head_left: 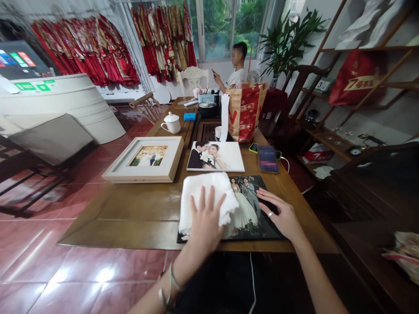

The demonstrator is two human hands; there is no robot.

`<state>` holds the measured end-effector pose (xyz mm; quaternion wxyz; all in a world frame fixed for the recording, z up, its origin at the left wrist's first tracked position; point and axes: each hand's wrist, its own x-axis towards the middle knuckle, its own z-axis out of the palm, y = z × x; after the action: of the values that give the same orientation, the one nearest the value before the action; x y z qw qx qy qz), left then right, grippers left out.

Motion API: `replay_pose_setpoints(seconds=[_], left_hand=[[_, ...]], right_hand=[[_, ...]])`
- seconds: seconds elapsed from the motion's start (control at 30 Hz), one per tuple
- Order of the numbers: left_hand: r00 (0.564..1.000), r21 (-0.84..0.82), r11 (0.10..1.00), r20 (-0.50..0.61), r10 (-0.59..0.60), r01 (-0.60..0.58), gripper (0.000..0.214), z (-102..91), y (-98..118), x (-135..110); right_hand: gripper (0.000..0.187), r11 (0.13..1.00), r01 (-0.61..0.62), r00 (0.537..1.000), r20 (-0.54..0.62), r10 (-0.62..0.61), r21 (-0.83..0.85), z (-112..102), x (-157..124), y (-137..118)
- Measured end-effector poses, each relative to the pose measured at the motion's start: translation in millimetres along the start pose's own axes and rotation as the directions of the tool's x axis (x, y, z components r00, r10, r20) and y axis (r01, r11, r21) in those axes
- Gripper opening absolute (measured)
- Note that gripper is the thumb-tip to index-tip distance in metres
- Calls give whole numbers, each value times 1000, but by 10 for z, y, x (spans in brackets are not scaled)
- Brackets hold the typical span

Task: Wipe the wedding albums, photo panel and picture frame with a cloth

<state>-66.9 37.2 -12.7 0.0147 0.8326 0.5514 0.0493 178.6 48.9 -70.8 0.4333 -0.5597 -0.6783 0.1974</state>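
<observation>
My left hand (pixel 207 220) lies flat with spread fingers on a folded white towel (pixel 193 187). The towel covers the left part of a dark wedding photo panel (pixel 244 209), which lies at the near edge of the wooden table (pixel 131 213). On the panel's right side rests my right hand (pixel 279 213), fingers stretched out and a ring on one of them. Just beyond the panel is a white wedding photo board (pixel 229 155). A pale framed photo (pixel 147 159) lies to the left of that board.
Phones (pixel 267 159) lie at the right edge, one with a cable. Farther back stand a paper bag (pixel 245 113), a lidded white cup (pixel 172 123), a black pot (pixel 207 109) and a blue box (pixel 189 116). A person (pixel 237 69) sits beyond the table. Shelves (pixel 347 96) stand right.
</observation>
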Motion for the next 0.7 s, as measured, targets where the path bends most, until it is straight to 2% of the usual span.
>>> replay_pose_setpoints(seconds=[0.1,0.2,0.3,0.43,0.53,0.6,0.7], left_hand=[[997,-53,996,23,68,-67,83,50,251,-383],[996,-86,993,38,84,-81,81,67,322,-511],[998,-75,995,11,59,-58,76,47,163,-292],[1000,-32,999,-1,18,-18,66,7,-87,269],[1000,-14,1000,-8,-11,11,62,-8,-83,580],[1000,-10,1000,2,-28,29,62,-7,6,638],[1000,-17,1000,13,-9,9,67,18,191,456]], right_hand=[[28,1000,5,1000,3,-5,0,-3,-1,10],[28,1000,-1,1000,9,1,-3,-5,-3,15],[29,1000,-6,1000,13,6,8,-7,-6,13],[28,1000,-9,1000,12,9,12,-10,-6,4],[29,1000,-1,1000,14,1,15,-7,-5,3],[29,1000,7,1000,12,-7,17,-3,-5,9],[29,1000,13,1000,5,-13,11,2,-4,18]])
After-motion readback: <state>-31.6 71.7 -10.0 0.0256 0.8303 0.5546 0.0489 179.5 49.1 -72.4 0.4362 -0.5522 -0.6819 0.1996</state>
